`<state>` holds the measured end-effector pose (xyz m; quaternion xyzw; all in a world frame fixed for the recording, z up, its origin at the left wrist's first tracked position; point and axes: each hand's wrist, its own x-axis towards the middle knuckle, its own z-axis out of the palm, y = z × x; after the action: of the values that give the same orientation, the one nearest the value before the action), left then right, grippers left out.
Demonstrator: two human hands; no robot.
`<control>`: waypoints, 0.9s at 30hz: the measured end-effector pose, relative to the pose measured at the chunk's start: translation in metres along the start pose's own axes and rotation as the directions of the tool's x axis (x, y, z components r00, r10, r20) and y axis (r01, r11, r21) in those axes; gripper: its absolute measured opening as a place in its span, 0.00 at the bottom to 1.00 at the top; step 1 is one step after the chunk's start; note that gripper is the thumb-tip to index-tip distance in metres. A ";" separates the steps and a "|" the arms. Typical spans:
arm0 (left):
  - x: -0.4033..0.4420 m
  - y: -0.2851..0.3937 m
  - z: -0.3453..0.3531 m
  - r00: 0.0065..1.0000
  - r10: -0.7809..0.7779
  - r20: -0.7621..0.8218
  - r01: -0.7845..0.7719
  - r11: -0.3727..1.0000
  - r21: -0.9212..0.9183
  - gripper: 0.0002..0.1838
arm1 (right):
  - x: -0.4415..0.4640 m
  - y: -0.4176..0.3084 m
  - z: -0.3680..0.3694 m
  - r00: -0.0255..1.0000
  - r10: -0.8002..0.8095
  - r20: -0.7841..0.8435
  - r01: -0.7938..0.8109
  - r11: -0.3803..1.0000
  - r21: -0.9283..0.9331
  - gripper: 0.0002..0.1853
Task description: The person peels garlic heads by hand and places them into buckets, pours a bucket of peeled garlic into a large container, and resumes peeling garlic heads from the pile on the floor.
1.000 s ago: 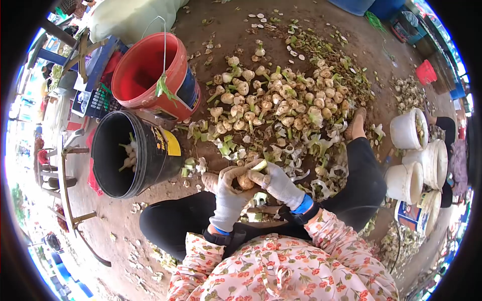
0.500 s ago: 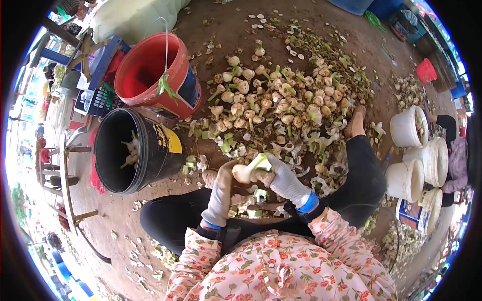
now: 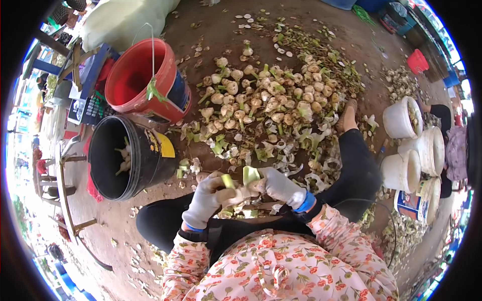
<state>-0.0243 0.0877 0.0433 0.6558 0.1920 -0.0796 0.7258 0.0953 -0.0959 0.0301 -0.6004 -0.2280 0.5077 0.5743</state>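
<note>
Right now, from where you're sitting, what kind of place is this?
Probably a rough work area, maybe at a market, where vegetables get peeled. A heap of garlic-like bulbs lies on the bare ground, peelings are strewn beside it, and a black bucket holds a few bulbs.

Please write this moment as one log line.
left hand: holds bulb | right hand: holds green leaf | ahead: bulb pile | left side: black bucket, bulbs inside

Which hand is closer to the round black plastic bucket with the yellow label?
Left. The pale-gloved left hand is to the right of the black plastic bucket, slightly lower in view; the pale-gloved right hand is farther right, beyond the left.
</note>
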 end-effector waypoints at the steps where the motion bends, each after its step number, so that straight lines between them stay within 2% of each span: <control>1: -0.005 -0.007 0.000 1.000 0.007 0.026 0.002 0.946 -0.323 0.10 | -0.001 0.007 0.000 1.000 -0.004 0.016 0.003 0.998 0.058 0.06; 2: -0.009 -0.005 0.002 0.999 0.018 0.048 0.015 0.791 -0.611 0.10 | -0.002 0.011 0.000 0.999 -0.008 0.032 0.004 0.993 0.116 0.07; 3: -0.003 -0.015 -0.003 0.986 0.098 0.137 0.014 0.762 -0.647 0.15 | -0.007 -0.008 0.009 0.999 0.032 0.034 -0.033 0.999 0.038 0.08; 4: 0.001 -0.026 -0.001 0.991 0.101 0.083 -0.001 0.642 -0.766 0.17 | -0.010 -0.024 0.017 0.997 0.072 0.042 -0.070 0.997 -0.040 0.09; 6: 0.005 -0.034 0.007 0.996 0.076 -0.043 -0.067 0.359 -0.931 0.21 | -0.004 -0.003 0.026 0.973 -0.071 0.221 0.099 0.988 -0.121 0.10; 7: 0.009 -0.032 -0.002 0.983 0.182 0.027 -0.035 0.330 -0.943 0.22 | -0.005 -0.004 0.024 0.965 0.016 0.261 0.006 0.996 -0.084 0.11; 8: 0.010 -0.033 -0.010 0.992 0.109 -0.058 -0.090 0.317 -0.944 0.18 | -0.005 -0.012 0.019 0.973 -0.096 0.209 0.069 0.989 0.133 0.10; 10: 0.021 -0.038 -0.014 0.948 -0.172 -0.268 -0.191 0.369 -0.910 0.19 | -0.007 -0.027 0.009 0.943 -0.317 0.097 0.220 0.817 0.533 0.09; 11: 0.021 -0.056 -0.021 0.963 -0.038 -0.267 -0.215 0.490 -0.845 0.18 | -0.009 -0.037 0.000 0.951 -0.308 -0.012 0.280 0.849 0.448 0.09; 12: 0.017 -0.052 -0.022 0.957 -0.050 -0.285 -0.207 0.571 -0.794 0.19 | -0.008 -0.037 -0.011 0.965 -0.252 -0.076 0.259 0.855 0.450 0.10; 13: 0.014 -0.045 -0.025 0.959 -0.029 -0.280 -0.215 0.570 -0.793 0.19 | -0.006 -0.036 -0.022 0.971 -0.194 -0.140 0.237 0.859 0.454 0.11; 14: 0.014 -0.036 -0.029 0.964 -0.008 -0.265 -0.214 0.566 -0.796 0.19 | 0.001 -0.011 -0.033 0.979 -0.152 -0.136 0.186 0.938 0.293 0.11; 16: 0.017 -0.030 -0.046 0.894 0.068 -0.442 -0.357 0.704 -0.614 0.19 | 0.016 0.039 -0.056 0.990 -0.067 -0.128 0.060 0.996 -0.060 0.13; 17: 0.015 -0.015 -0.057 0.910 0.117 -0.399 -0.339 0.763 -0.550 0.18 | 0.016 0.060 -0.060 0.992 0.092 -0.081 -0.105 0.979 -0.176 0.12; 18: 0.013 0.007 -0.059 0.918 0.113 -0.381 -0.336 0.733 -0.591 0.18 | 0.019 0.086 -0.066 0.987 0.162 0.002 -0.140 0.858 -0.495 0.12; 19: 0.014 0.002 -0.080 0.863 0.131 -0.488 -0.423 0.717 -0.554 0.20 | 0.022 0.113 -0.073 0.969 0.231 0.085 -0.088 0.645 -0.759 0.13; 20: 0.014 -0.002 -0.101 0.795 0.148 -0.588 -0.502 0.705 -0.501 0.22 | 0.025 0.110 -0.071 0.918 0.396 0.033 -0.224 0.585 -0.780 0.16; 22: 0.004 0.007 -0.145 0.676 0.164 -0.719 -0.533 0.782 -0.323 0.21 | 0.034 0.121 -0.087 0.886 0.459 -0.070 -0.320 0.495 -0.808 0.17; 24: -0.005 0.029 -0.165 0.425 0.081 -0.901 -0.727 0.624 -0.287 0.20 | 0.043 0.113 -0.112 0.846 0.464 -0.263 -0.472 0.420 -0.775 0.18; 25: -0.010 0.041 -0.176 0.284 0.036 -0.958 -0.804 0.554 -0.217 0.19 | 0.049 0.111 -0.129 0.809 0.336 -0.482 -0.587 0.455 -0.669 0.18; 26: -0.020 0.021 -0.204 0.488 0.043 -0.872 -0.803 0.413 -0.429 0.18 | 0.054 0.112 -0.148 0.706 0.208 -0.677 -0.670 0.508 -0.542 0.17; 27: -0.030 0.001 -0.233 0.668 0.047 -0.743 -0.723 0.282 -0.631 0.16 | 0.061 0.128 -0.173 0.648 0.076 -0.758 -0.688 0.485 -0.540 0.16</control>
<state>-0.0922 0.3123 0.0400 0.1668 0.2403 0.4398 0.8491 0.2298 -0.1534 -0.1389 -0.9600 -0.0650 0.2326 0.1413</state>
